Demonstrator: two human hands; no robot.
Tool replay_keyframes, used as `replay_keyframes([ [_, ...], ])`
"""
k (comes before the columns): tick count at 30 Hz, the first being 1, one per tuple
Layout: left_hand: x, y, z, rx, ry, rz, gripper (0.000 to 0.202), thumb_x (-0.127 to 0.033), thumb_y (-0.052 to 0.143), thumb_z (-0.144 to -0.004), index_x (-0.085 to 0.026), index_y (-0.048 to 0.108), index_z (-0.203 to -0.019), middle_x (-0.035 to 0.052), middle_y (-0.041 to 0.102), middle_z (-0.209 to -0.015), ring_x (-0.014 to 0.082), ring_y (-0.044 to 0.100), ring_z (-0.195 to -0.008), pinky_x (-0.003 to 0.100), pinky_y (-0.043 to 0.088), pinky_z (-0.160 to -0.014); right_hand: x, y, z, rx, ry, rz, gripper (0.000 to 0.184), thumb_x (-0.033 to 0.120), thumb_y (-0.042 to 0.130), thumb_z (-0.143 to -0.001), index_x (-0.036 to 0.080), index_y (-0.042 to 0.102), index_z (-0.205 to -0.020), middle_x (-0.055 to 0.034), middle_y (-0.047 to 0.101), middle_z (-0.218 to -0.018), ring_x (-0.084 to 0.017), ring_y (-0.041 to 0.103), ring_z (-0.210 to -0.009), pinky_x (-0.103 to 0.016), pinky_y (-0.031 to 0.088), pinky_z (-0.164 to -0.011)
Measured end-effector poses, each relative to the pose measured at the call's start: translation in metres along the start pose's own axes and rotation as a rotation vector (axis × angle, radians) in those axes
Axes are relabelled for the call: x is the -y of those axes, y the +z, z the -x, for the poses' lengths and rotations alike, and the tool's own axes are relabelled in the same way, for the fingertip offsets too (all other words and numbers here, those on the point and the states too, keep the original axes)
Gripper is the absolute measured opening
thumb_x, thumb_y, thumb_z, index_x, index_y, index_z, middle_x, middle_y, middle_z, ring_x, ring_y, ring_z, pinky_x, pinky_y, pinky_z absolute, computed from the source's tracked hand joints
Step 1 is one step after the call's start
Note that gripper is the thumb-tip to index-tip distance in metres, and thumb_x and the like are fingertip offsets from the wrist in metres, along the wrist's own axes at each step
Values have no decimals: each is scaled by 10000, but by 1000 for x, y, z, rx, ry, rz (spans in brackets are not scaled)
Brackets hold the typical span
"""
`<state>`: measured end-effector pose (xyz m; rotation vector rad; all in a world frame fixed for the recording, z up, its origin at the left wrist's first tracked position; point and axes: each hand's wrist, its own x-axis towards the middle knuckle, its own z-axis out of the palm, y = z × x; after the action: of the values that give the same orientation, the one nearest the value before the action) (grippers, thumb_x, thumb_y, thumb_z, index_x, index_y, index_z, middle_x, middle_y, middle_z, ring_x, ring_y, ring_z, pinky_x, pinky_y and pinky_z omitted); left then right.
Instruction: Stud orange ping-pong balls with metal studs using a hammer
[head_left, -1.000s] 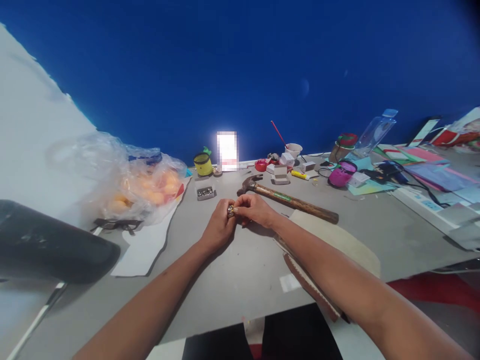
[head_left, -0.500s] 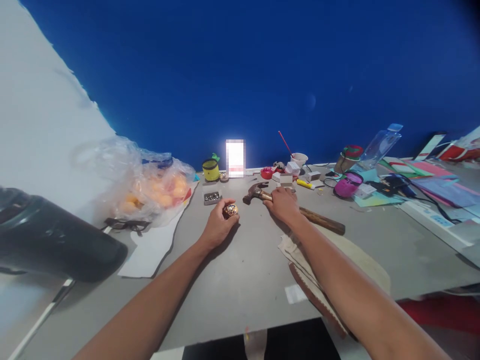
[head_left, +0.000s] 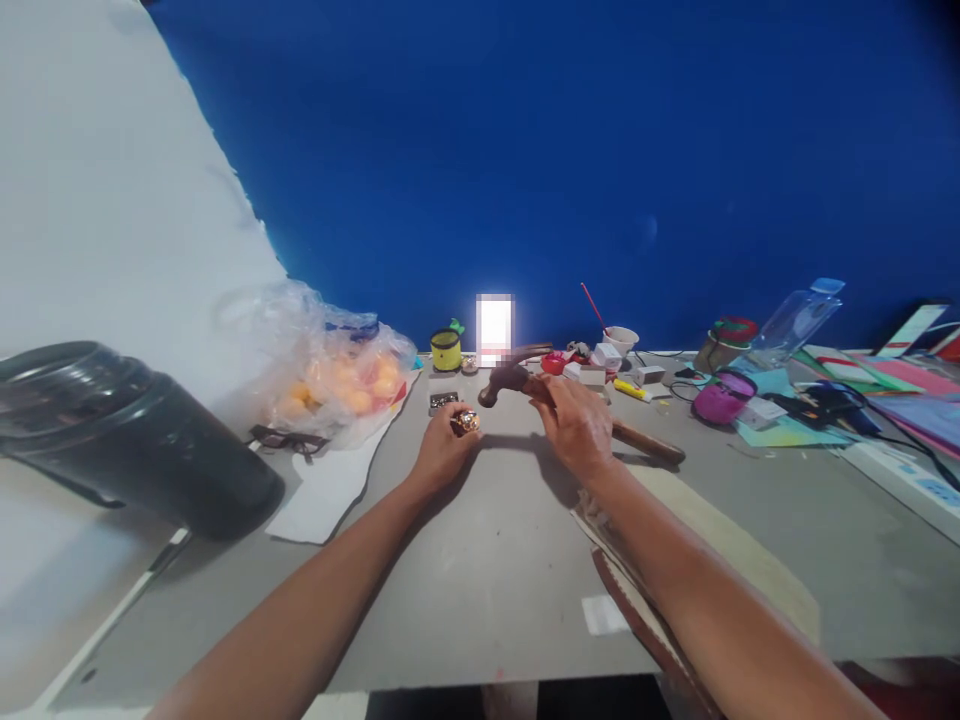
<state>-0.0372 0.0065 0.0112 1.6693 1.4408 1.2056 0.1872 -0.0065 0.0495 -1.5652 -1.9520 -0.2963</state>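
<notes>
Hammer, quantity one: located above the grey table, held in the right hand. Long axis: slanting, head at the far left, wooden handle running to the near right. Striking face: down and to the left, near the gold piece but apart from it. Claw: curving away and to the right. Any marking on the covered part of the handle cannot be read (the hand lies over it).

Surroundings, in descending size: one blue wall behind the table; one black container, tilted, at the left; one clear bag with several round orange items, exact count unclear; one white power strip at the right, its printing too small to read; one clear bottle with a blue cap, leaning.

Hands, two: right fingers wrapped around the handle just behind the head; left hand with thumb and fingers clamped on the gold piece.

Smaller items: one pair of glasses beside the bag; one white cup containing one red stick; one small box of metal bits, just beyond the left hand; one shiny gold piece, rounded.
</notes>
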Motion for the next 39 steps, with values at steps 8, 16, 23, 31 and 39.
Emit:
replay_keyframes([
  [8, -11, -1, 2, 31, -39, 42, 353, -279, 732, -689, -187, 676, -1025, 11, 692, -818, 182, 646, -725, 354, 555, -722, 2, 0, 1, -44, -40, 17, 388, 394, 475, -1072, 197, 694, -1324, -135, 718, -1013, -289, 595, -973, -374, 357, -838],
  [16, -8, 1, 3, 42, -76, 123, 411, -319, 748, -657, -176, 669, -1034, 16, 691, -816, 174, 623, -708, 338, 534, -689, 0, 5, 2, -75, -124, 13, 366, 394, 476, -1081, 209, 709, -1293, -106, 716, -950, -268, 594, -937, -367, 342, -818],
  [23, -12, 1, 4, 31, -62, 125, 404, -284, 754, -636, -153, 692, -1013, 12, 694, -791, 157, 602, -685, 305, 491, -677, -3, 11, 1, -211, -227, 43, 280, 350, 509, -1080, 215, 722, -1202, -73, 704, -868, -236, 576, -858, -356, 319, -770],
  [31, -11, 1, 4, 24, -38, 122, 370, -261, 753, -638, -163, 701, -991, 3, 690, -775, 154, 601, -680, 290, 479, -663, -5, 10, -1, -176, -215, 23, 295, 371, 526, -1073, 207, 713, -1231, -85, 706, -914, -240, 578, -897, -360, 338, -784],
  [39, -17, 1, 5, 25, -84, 210, 491, -240, 764, -635, -158, 700, -1115, 8, 695, -797, 160, 628, -684, 305, 525, -662, -9, 4, -1, 10, -4, 68, 294, 303, 616, -1010, 211, 664, -1285, -135, 664, -1194, -284, 556, -1115, -342, 396, -840],
])
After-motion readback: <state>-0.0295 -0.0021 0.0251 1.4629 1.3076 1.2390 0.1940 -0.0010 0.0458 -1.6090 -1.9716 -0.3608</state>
